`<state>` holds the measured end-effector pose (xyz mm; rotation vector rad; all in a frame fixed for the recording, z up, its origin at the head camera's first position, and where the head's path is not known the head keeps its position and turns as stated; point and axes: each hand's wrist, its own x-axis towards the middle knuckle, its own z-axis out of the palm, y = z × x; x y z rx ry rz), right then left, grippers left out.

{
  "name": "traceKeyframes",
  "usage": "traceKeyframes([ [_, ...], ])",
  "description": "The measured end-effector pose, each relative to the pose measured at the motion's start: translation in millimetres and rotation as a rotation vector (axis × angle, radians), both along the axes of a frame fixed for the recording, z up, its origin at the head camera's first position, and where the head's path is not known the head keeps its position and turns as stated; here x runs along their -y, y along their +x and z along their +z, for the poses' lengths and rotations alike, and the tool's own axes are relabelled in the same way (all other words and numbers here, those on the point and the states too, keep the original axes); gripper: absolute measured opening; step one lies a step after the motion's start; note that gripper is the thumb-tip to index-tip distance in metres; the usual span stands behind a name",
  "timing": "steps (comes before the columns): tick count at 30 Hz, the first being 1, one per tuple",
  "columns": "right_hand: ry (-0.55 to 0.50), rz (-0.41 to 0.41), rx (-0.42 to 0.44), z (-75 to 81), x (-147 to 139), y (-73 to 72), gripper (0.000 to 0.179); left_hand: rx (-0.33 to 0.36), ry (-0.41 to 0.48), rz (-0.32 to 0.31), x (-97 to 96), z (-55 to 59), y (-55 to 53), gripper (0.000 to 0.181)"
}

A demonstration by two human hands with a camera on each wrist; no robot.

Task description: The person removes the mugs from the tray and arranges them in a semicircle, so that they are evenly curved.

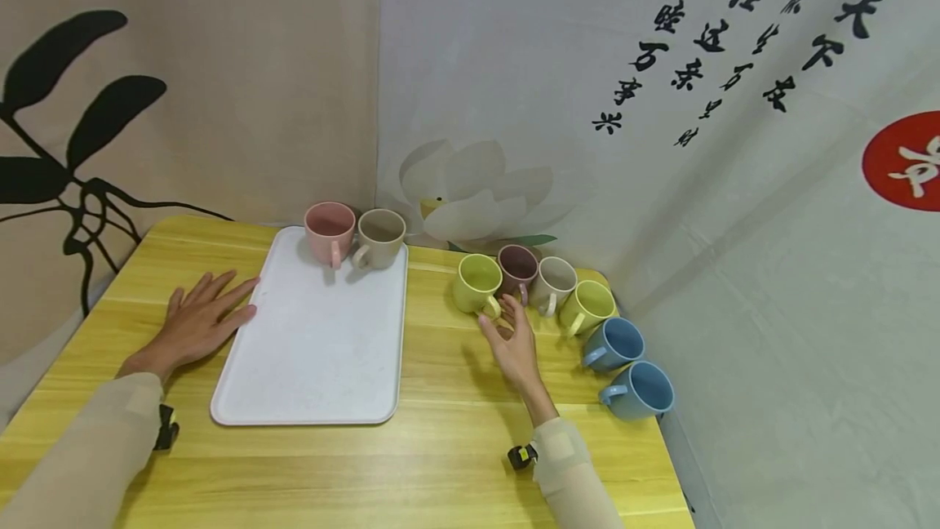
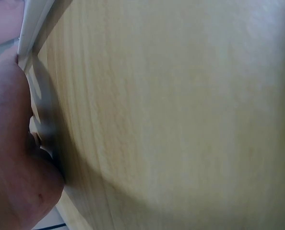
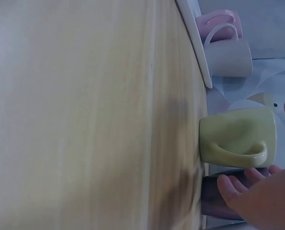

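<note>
My right hand (image 1: 516,348) is at the handle of a yellow-green mug (image 1: 473,280), thumb and fingers apart on either side of it. In the right wrist view the same mug (image 3: 238,136) stands upright, and the fingertips (image 3: 226,184) are beside its handle, in front of a dark purple mug (image 3: 217,199). My left hand (image 1: 198,323) lies flat with spread fingers on the table, fingertips at the left rim of a white tray (image 1: 316,349). A pink mug (image 1: 330,231) and a taupe mug (image 1: 380,237) stand at the tray's far end.
Right of the yellow-green mug, a curved row runs along the table (image 1: 455,447) edge: a purple mug (image 1: 518,264), a light grey mug (image 1: 554,282), another yellow-green mug (image 1: 589,305) and two blue mugs (image 1: 615,343). A printed cloth backdrop (image 1: 499,64) hangs close behind the table.
</note>
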<state>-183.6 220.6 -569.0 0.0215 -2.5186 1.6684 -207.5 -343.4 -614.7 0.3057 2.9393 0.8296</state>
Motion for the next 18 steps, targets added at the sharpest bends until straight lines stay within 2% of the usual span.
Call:
traceKeyframes([
  [5,0.044,0.003,-0.043,6.4,0,8.3,0.08,-0.003,0.002,0.0,-0.1,-1.0,0.1,0.069],
  [12,0.118,-0.011,-0.172,21.8,8,18.3,0.079,-0.012,0.004,-0.001,-0.6,-0.4,-0.1,0.068],
  [15,0.12,-0.009,-0.235,30.5,15,21.6,0.076,-0.012,0.006,-0.002,-0.8,0.7,0.3,0.068],
  [18,0.118,0.012,-0.261,39.2,23,25.0,0.075,-0.008,0.011,-0.002,-1.0,1.6,0.8,0.069],
])
